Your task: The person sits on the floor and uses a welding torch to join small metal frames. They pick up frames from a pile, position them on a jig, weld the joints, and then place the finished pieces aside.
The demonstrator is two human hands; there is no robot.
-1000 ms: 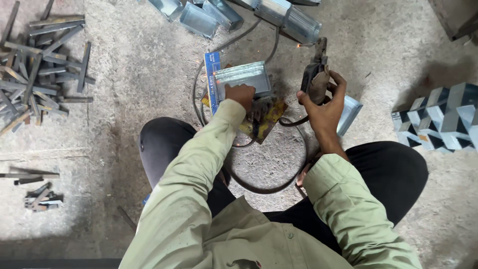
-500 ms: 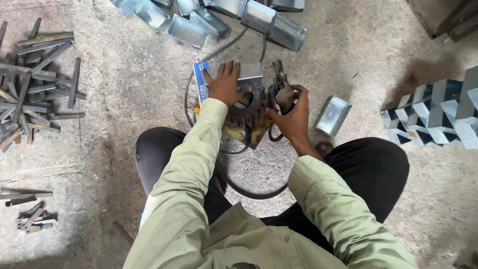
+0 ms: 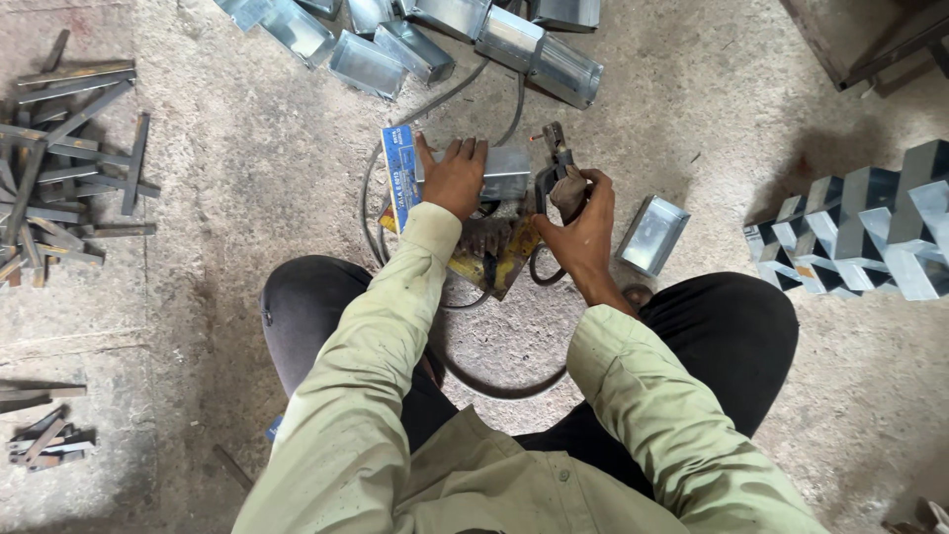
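At the far left of the frame lies a heap of dark metal strips (image 3: 54,168), too tangled to count, with a smaller bundle (image 3: 44,440) at the lower left. Along the top edge sit about seven open galvanised boxes (image 3: 435,40) in a loose row. In the centre, the left hand (image 3: 455,178) lies flat, fingers spread apart, pressing on one grey metal box (image 3: 509,173) that rests on a blue packet (image 3: 400,178) and a stained yellow board (image 3: 494,257). Just beside it, the right hand (image 3: 583,222) is clenched around one electrode holder (image 3: 556,168), its cable (image 3: 494,386) looping down toward the knees. One open box (image 3: 650,234) lies right of that hand. At the far right stand about four folded metal pieces (image 3: 870,227).
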